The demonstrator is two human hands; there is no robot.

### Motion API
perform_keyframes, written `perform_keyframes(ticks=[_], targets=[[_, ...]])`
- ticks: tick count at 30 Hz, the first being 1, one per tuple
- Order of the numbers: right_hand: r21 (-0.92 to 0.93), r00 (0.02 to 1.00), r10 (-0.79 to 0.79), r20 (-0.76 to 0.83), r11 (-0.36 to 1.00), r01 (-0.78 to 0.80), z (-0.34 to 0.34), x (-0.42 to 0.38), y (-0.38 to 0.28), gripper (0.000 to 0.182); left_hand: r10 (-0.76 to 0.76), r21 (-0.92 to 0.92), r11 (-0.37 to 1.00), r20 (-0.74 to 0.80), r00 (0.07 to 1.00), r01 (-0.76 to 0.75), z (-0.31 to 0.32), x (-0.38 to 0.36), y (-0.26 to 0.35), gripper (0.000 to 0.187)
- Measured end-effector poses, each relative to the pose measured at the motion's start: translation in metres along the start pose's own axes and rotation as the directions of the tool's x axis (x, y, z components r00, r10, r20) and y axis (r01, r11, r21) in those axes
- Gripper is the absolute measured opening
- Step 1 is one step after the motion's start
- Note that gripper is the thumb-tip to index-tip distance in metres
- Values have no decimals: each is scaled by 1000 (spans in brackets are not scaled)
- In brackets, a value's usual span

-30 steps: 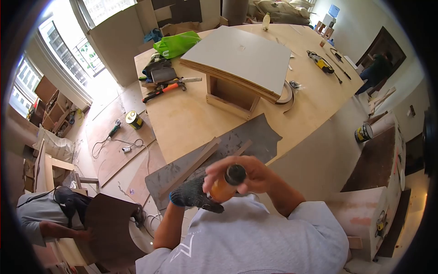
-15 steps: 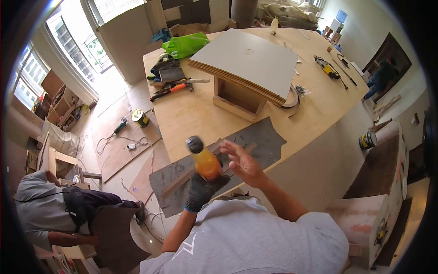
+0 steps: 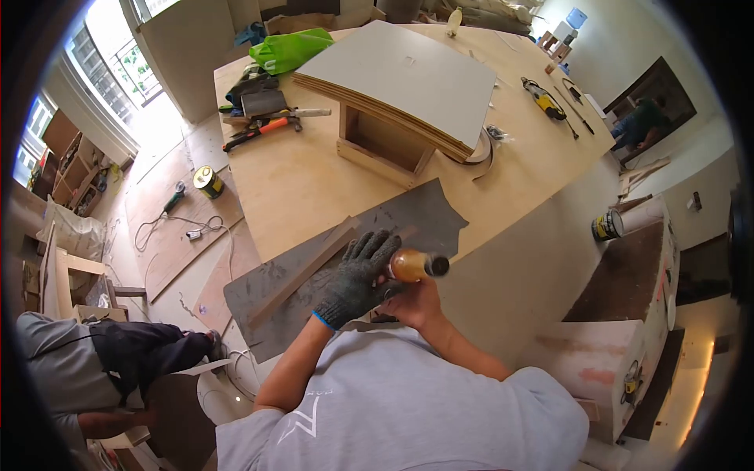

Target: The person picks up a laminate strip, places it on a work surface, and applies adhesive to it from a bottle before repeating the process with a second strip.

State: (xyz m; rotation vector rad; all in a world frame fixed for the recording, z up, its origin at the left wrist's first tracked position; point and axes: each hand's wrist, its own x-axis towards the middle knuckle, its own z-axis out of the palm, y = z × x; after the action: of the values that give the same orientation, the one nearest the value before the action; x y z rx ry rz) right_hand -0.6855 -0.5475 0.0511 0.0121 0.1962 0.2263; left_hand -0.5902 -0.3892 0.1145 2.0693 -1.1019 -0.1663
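An amber-orange bottle (image 3: 411,265) with a black cap is tilted sideways over the near edge of the table, its cap pointing right. My bare right hand (image 3: 414,303) grips it from below, partly hidden behind it. My left hand (image 3: 363,267), in a dark knitted glove with a blue cuff, is at the bottle's base with its fingers stretched out. Beneath the hands lies a dark grey sheet (image 3: 424,216) with smears, and a narrow brown strip (image 3: 302,271) rests on it.
On the wooden table (image 3: 283,188) stands a stack of white-topped panels (image 3: 408,78) over a wooden box (image 3: 382,149). A hammer (image 3: 259,132), a green bag (image 3: 290,51) and a yellow-black power tool (image 3: 542,98) lie around it. A co-worker (image 3: 59,353) bends at lower left.
The bottle has swung from upright in my gloved left hand to lying sideways in my right hand. My left fingers have straightened, and the view has shifted slightly.
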Motion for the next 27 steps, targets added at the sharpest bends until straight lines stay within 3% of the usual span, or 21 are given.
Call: perform_keyframes(ticks=[2,3,6,9,13,16,19,22,27], targets=[[30,992,-81,-94,996,84,2,2,-15,52,-94,-81,993,-67,993,88,3,-4,4,78],[-32,976,-152,-154,988,149,-5,0,-29,50,-172,29,984,-90,981,175,5,-11,-1,70],[-198,920,-382,-91,912,359,-10,-4,-70,47,-330,4,943,-117,937,333,28,-68,-57,64],[-335,820,-565,-87,792,510,3,-16,-97,43,-513,275,809,-103,852,520,33,-145,-84,61],[-530,787,-617,21,660,532,15,-21,-108,46,-324,490,776,-228,918,396,46,-195,-83,58],[-834,713,-700,54,361,418,19,-6,-88,52,-323,500,768,-236,917,399,62,-207,-90,59],[-920,723,-615,315,-12,391,10,18,-57,62,-323,511,767,-216,922,388,72,-204,-95,59],[-914,782,-497,375,-59,401,8,37,-18,67,-322,487,794,-170,931,363,73,-193,-97,58],[-941,860,-382,337,-155,300,-14,55,15,70,-331,469,807,-143,933,358,76,-183,-104,58]])
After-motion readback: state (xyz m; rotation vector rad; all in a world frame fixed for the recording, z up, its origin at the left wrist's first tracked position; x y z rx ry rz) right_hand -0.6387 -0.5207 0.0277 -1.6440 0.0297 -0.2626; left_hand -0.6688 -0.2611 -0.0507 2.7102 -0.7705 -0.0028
